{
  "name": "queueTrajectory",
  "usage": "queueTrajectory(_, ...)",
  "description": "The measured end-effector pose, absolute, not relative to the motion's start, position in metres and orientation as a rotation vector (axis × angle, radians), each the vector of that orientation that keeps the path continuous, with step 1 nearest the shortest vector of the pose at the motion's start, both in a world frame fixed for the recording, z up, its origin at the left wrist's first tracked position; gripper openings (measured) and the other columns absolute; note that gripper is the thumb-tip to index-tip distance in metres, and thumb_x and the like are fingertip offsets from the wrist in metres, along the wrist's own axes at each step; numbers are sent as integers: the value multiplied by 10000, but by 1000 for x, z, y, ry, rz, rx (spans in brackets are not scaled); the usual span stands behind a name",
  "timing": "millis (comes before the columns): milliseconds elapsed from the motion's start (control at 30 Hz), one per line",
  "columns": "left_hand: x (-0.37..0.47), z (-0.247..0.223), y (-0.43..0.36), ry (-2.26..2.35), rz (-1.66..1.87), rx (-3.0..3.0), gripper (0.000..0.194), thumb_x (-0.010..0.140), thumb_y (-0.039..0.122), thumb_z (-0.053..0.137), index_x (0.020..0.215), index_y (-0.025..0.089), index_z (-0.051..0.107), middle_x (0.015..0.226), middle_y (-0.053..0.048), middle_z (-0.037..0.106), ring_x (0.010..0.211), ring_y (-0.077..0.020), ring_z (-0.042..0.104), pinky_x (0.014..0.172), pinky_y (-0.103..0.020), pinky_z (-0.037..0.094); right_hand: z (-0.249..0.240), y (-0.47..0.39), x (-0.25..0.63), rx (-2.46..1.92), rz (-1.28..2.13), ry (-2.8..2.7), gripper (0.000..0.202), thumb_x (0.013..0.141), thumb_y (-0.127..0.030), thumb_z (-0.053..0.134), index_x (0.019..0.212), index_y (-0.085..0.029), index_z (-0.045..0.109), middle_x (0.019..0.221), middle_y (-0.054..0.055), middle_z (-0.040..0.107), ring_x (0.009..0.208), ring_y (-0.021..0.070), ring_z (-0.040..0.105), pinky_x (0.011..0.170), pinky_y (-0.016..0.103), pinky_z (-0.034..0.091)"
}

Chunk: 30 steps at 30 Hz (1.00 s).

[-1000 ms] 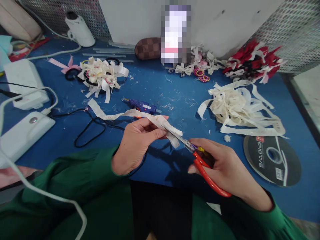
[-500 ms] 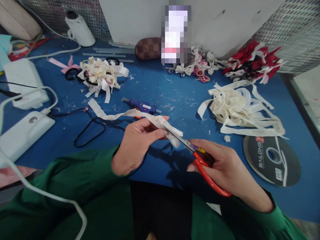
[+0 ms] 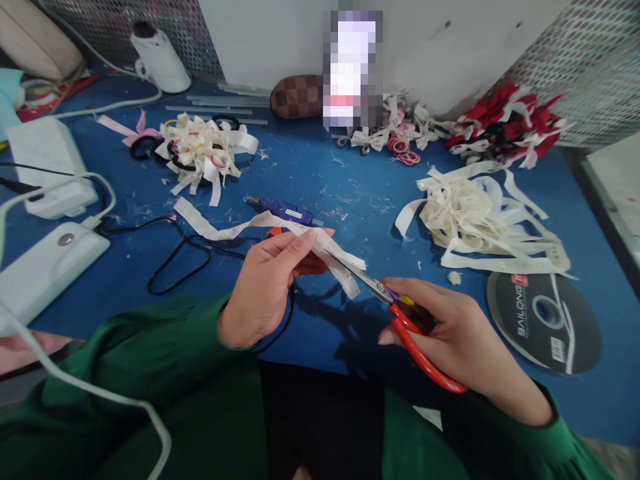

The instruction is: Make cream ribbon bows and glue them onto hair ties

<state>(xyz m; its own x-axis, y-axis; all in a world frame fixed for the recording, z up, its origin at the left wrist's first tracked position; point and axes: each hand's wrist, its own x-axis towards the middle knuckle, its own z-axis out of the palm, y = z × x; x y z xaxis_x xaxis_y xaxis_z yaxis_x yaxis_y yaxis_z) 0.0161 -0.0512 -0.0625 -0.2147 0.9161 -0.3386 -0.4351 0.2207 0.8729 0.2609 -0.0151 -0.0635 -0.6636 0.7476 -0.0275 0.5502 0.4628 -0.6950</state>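
Note:
Between thumb and fingers, my left hand (image 3: pixel 273 280) pinches a cream ribbon (image 3: pixel 235 230). One long end trails left over the table, and two short tails stick out to the right. Red-handled scissors (image 3: pixel 423 357) are in my right hand (image 3: pixel 450 327), their tips pointing left at the ribbon. The blades (image 3: pixel 357 272) lie between the two short tails, near my left fingertips. Some yellow and purple shows by the scissors' pivot under my right fingers. Just behind the ribbon lies a dark blue glue gun (image 3: pixel 283 210), partly covered by it.
On the blue table (image 3: pixel 345 180), a loose heap of cream ribbon (image 3: pixel 465 213) lies right, above a black ribbon spool (image 3: pixel 530 340). Ribbon bows with hair ties (image 3: pixel 200 150) lie back left. Red and white ribbons (image 3: pixel 505 123) sit back right. A white power bank (image 3: pixel 55 267) and cables are left.
My left hand has shifted slightly left, and its thumb has moved up onto the ribbon. The two short tails now show more separately around the blades. My right hand has barely moved.

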Motion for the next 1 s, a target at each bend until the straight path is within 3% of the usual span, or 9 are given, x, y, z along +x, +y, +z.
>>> queueTrajectory(200, 17, -66, -51, 1207, 1405, 532, 147, 788, 286, 819, 904, 195, 821, 942, -53, 795, 791, -158, 729, 765, -259, 607, -64, -16, 261, -1129, 956, -2420, 464, 805, -386, 792, 1213, -210, 657, 956, 46, 728, 663, 146, 649, 590, 232, 528)
queueTrajectory(333, 17, -66, -50, 1205, 1399, 539, 171, 747, 207, 841, 917, 204, 821, 919, -35, 793, 785, -148, 725, 768, -253, 610, -63, -17, 262, -1155, 1005, -2406, 468, 806, -390, 789, 1221, -219, 657, 963, 48, 726, 666, 149, 645, 589, 233, 531)
queueTrajectory(633, 19, -66, -51, 1203, 1373, 542, 249, 705, 195, 860, 950, 188, 820, 867, -41, 784, 811, -186, 730, 815, -318, 617, -63, -18, 259, -1172, 1066, -2398, 501, 805, -422, 787, 1246, -247, 626, 976, 35, 699, 677, 146, 639, 593, 236, 524)
queueTrajectory(1000, 18, -65, -52, 1174, 1368, 551, 241, 722, 172, 851, 959, 205, 822, 840, -16, 773, 753, -134, 707, 745, -235, 610, -63, -20, 260, -1149, 1077, -2371, 465, 800, -370, 798, 1219, -227, 655, 956, 41, 720, 666, 148, 644, 595, 237, 534)
